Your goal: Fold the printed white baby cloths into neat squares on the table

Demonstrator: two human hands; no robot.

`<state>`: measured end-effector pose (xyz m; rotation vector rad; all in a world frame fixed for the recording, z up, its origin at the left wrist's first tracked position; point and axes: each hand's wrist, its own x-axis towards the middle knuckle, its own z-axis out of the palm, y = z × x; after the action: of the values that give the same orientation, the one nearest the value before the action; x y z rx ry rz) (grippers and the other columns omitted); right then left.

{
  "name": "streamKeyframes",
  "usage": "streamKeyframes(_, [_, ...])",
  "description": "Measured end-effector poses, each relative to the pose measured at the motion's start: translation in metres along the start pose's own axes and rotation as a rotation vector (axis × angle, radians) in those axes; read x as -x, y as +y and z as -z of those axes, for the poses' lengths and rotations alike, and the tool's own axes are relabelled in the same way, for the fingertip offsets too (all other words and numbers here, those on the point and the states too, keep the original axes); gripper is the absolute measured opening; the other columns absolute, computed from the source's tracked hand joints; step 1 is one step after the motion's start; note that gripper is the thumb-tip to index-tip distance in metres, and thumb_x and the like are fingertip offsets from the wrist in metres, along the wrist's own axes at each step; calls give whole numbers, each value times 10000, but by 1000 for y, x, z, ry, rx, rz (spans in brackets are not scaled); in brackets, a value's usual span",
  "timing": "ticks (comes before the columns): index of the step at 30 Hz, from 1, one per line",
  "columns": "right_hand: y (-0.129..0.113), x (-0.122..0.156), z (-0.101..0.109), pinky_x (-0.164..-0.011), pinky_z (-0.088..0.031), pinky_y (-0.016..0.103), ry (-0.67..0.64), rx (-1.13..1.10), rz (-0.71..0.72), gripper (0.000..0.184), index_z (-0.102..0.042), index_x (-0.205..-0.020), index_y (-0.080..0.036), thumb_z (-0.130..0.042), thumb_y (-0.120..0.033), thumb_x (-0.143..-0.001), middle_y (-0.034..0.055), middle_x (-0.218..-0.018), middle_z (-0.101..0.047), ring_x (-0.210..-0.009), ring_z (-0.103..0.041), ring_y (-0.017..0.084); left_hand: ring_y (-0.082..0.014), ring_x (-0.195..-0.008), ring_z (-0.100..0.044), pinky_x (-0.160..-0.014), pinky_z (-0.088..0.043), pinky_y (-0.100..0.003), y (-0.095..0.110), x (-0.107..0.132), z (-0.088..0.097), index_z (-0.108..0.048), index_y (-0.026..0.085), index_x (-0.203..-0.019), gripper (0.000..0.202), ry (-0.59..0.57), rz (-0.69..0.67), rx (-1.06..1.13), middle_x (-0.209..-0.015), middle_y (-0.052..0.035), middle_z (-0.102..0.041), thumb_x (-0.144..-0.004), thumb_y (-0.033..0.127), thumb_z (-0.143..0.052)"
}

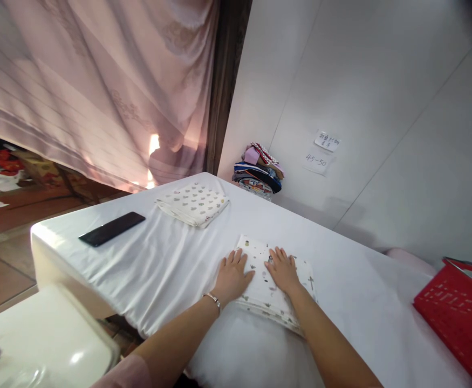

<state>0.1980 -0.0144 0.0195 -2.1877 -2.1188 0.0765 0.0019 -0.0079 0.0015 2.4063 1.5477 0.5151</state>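
"45-50" on lower paper (pixel 317 166) on wall (pixel 389 118)

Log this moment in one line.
left hand: at folded cloth's left edge | right hand: flat on its top | second folded cloth: on table, near black slab

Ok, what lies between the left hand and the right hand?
Between the left hand and right hand, the folded printed cloth shows in the head view.

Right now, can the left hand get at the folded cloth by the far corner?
Likely yes: the left hand rests flat on the nearer cloth, and no object shows between it and the far cloth. The black slab lies off to the side.
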Motion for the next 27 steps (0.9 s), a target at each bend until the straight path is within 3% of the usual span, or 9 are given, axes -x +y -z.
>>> streamKeyframes(5, [9,-3,-16,-1099,-82,471,-42,-37,-35,566,-297,-1420,-211,-261,-489,-929,55,-1508,-202,-1389,-133,221,-300,-1319,-288,-1052,-250,-487,-1,0,-2,-445,207,-1314,539,23,-5,7,-1462,-72,-335,-861,492,-382])
streamKeyframes(10, [26,-10,-3,-1095,-111,456,-125,-87,-43,560,-307,-1416,-225,-265,-489,-924,51,-1500,-232,-1384,-161,209,-297,-1312,-298,-1050,-248,-483,-1,0,-2,-446,221,-1310,524,15,1,17,-1465,-72,-328,-859,483,-392])
streamKeyframes(15, [64,-22,10,-1033,-269,348,-159,-75,-83,567,-397,-1371,-166,-355,-473,-896,96,-1389,-436,-1267,-395,224,-297,-1306,-306,-1049,-249,-480,-2,0,-3,-448,230,-1305,518,17,1,37,-1469,-67,-320,-857,484,-390])
streamKeyframes(18, [77,-28,15,-975,-329,324,-180,-80,-98,621,-449,-1335,-156,-400,-546,-855,114,-1339,-481,-1216,-445,248,-291,-1299,-321,-1045,-258,-467,-2,1,0,-460,220,-1292,517,25,7,51,-1464,-74,-329,-847,478,-411])
streamKeyframes(27, [80,-42,24,-768,-418,304,-298,-111,-152,619,-603,-1104,-164,-500,-656,-744,114,-1118,-629,-984,-590,261,-272,-1219,-419,-986,-335,-382,2,3,12,-396,110,-1317,551,78,174,99,-1401,-137,-402,-837,381,-415])
